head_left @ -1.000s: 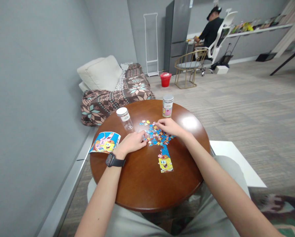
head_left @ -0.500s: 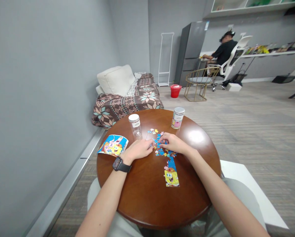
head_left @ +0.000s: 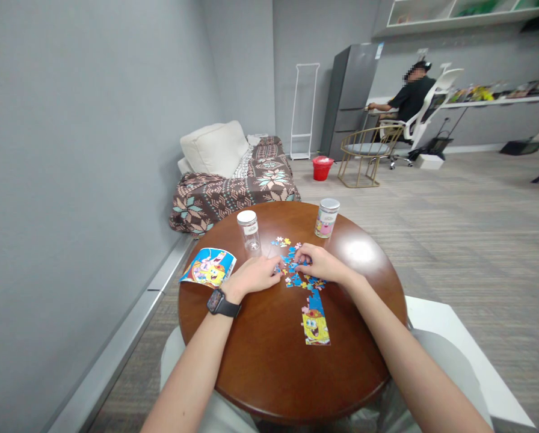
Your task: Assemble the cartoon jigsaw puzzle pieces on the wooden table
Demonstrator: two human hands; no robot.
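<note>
My left hand [head_left: 261, 274], with a dark watch on its wrist, rests at the left side of a loose pile of jigsaw puzzle pieces [head_left: 292, 280]. Its fingers are bent together round what looks like a small puzzle piece. From the right, my right hand [head_left: 320, 263] reaches over the same pile, fingers curved and apart, their tips touching or just above blue pieces. Part of the pile is hidden beneath it. Closer to me lies a joined strip of puzzle [head_left: 315, 323] showing a yellow cartoon face and blue background.
On the round brown table [head_left: 269, 367] stand a clear jar [head_left: 251, 236] with a white lid and a printed can [head_left: 327, 219]. A curled picture sheet [head_left: 210, 266] lies left. Beyond are a covered sofa [head_left: 237, 186], a red bucket [head_left: 322, 169] and a seated person [head_left: 411, 99].
Both hands stay over the pile, with only slight finger movement. The right fingers have shifted a little among the blue pieces. The whole view has moved slightly.
</note>
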